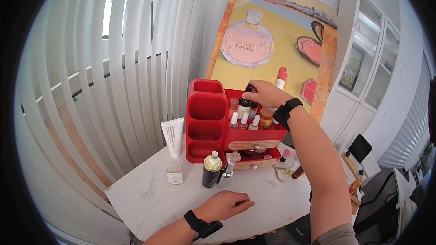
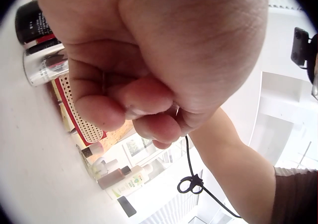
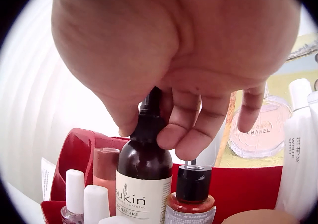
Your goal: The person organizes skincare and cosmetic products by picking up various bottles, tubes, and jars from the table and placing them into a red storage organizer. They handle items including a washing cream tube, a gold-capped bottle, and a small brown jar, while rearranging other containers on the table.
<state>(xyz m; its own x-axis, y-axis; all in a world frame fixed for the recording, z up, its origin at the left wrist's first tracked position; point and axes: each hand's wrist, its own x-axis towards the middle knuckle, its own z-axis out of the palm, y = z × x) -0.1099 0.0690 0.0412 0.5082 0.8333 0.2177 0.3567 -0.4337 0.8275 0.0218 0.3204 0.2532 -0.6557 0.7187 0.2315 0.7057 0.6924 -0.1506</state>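
My right hand [image 1: 270,94] pinches the black top of a dark brown bottle [image 3: 144,159] with a cream "Sukin" label. This bottle stands upright among other cosmetics in the right part of a red organizer [image 1: 206,88]. White-capped nail polish bottles [image 3: 75,191] are in front of it, and a small black-capped bottle [image 3: 194,189] is close on its right. An amber jar [image 1: 266,117] sits further right. Over the front of the table, my left hand [image 1: 225,205] holds nothing, its fingers loosely curled. Nearest to it are a black bottle [image 1: 210,172] and a silver-topped bottle [image 1: 227,172].
Left of the organizer stand a white tube [image 1: 173,138] and a small clear bottle [image 1: 174,175]. Its lower woven-front drawer [image 1: 254,165] is pulled out. A pink-tipped brush [image 1: 285,155] and a dark red tube [image 1: 298,172] lie to the right on the marble table [image 1: 150,199]. A painting [image 1: 247,70] leans behind.
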